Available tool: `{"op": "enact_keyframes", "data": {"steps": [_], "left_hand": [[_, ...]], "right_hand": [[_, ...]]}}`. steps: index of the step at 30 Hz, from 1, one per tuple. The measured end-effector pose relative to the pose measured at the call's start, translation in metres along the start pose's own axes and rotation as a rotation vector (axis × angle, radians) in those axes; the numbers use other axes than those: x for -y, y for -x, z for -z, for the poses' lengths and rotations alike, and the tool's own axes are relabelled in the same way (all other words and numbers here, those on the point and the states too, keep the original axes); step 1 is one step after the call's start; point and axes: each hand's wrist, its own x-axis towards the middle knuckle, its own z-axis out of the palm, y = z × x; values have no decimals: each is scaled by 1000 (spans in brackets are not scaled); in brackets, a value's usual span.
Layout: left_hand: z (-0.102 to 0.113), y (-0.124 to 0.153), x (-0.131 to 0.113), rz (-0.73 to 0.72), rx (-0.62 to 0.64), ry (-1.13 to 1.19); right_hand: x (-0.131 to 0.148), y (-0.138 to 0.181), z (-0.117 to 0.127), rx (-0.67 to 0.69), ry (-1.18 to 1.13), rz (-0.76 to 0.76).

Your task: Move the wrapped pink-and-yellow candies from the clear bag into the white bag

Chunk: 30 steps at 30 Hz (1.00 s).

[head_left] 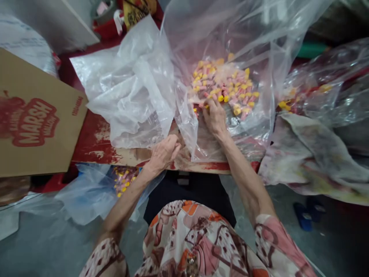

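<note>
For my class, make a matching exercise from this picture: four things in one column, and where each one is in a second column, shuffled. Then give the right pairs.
Things
1. right hand
2. left hand
3. cardboard box
4. small bag of sweets

Places
A. hanging below the near edge of the red table
B. at the far left, with red print on it
C. inside the big clear bag, at the pile of pink and yellow sweets
D. at the table's near edge, gripping clear plastic

Pairs: 1-C, 2-D, 3-B, 4-A
</note>
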Motion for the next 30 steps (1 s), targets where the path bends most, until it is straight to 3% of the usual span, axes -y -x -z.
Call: {"op": "enact_keyframes", "data": {"steps": [3,7,11,14,16,18,20,22,25,30], "left_hand": [[-13,-3,5,-27,-133,97],[-29,-5,8,-113,-196,215],[-32,9,8,-61,-305,288],[-29,43,19,-20,-279,303],[-22,81,37,91,-338,254],[-12,125,61,260,-397,132],[-1,160,84,400,-365,-12],[6,172,99,471,-332,-72],[2,130,106,453,-389,38],[-28,-28,109,329,-494,245]], "right_hand": [[-3,33,26,-156,-78,36],[33,90,53,-319,-158,83],[79,137,35,-289,-232,286],[89,154,5,-96,-272,359],[86,157,-11,-9,-277,348],[79,158,-20,7,-268,333],[71,159,-24,13,-237,335],[66,160,-27,61,-169,343],[61,162,-30,161,-62,347],[60,162,-26,226,-83,354]]}}
